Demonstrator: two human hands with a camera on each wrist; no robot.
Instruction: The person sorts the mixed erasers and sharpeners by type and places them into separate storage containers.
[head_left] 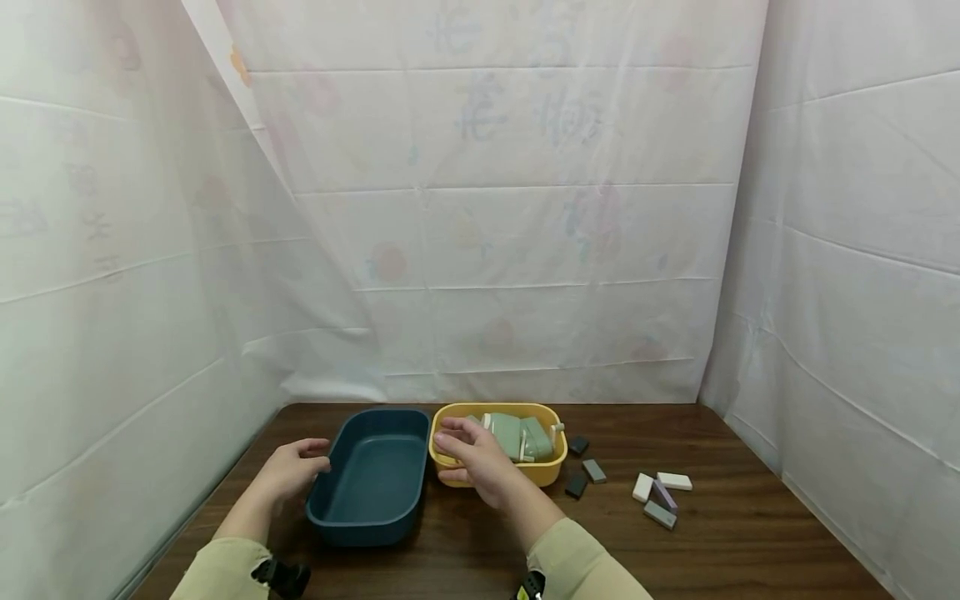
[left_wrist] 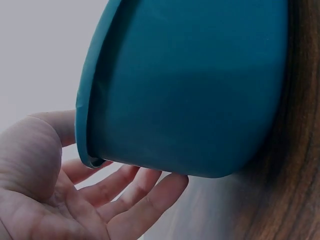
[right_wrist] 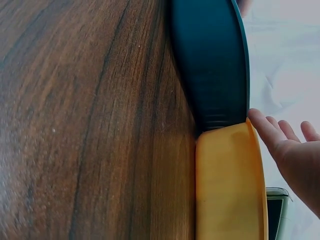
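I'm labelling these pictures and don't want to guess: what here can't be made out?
Head: whatever lies in the yellow bin behind the right grip.
Head: sheet print, too faint to read.
Left wrist: part of the blue bin, cut off by the top edge.
Left wrist: thumb tip of the left grip, behind that bin's rim.
Right wrist: the yellow bin's remainder, below the bottom edge.
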